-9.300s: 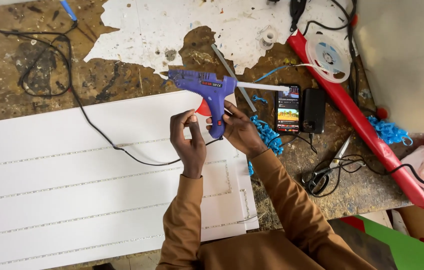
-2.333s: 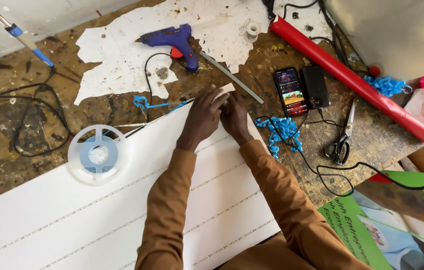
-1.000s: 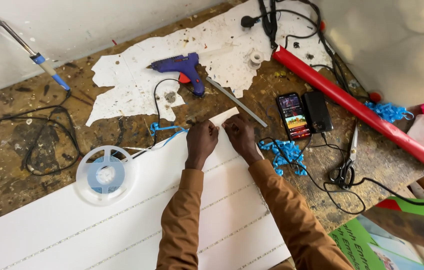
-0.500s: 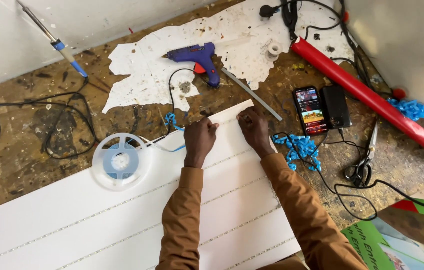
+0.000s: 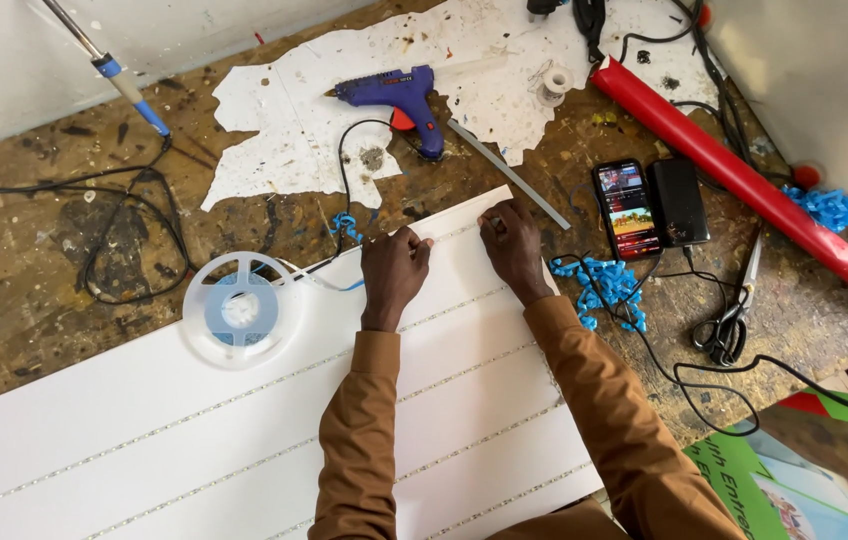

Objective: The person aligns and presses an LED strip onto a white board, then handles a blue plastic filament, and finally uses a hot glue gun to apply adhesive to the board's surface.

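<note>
Both hands (image 5: 394,275) — board (image 5: 244,430) edge.

Both hands press on a thin LED strip (image 5: 454,232) near the far edge of a white board (image 5: 144,440): left hand (image 5: 393,272) and right hand (image 5: 512,243) close together. A clear strip reel (image 5: 241,309) rests on the board; a blue glue gun (image 5: 394,95) lies on the surface (image 5: 34,300) beyond.

The white board (image 5: 194,440) runs off the left and bottom edges, the red tube (image 5: 744,180) leaves at the right — and both hands' fingertips hide the strip beneath them.
</note>
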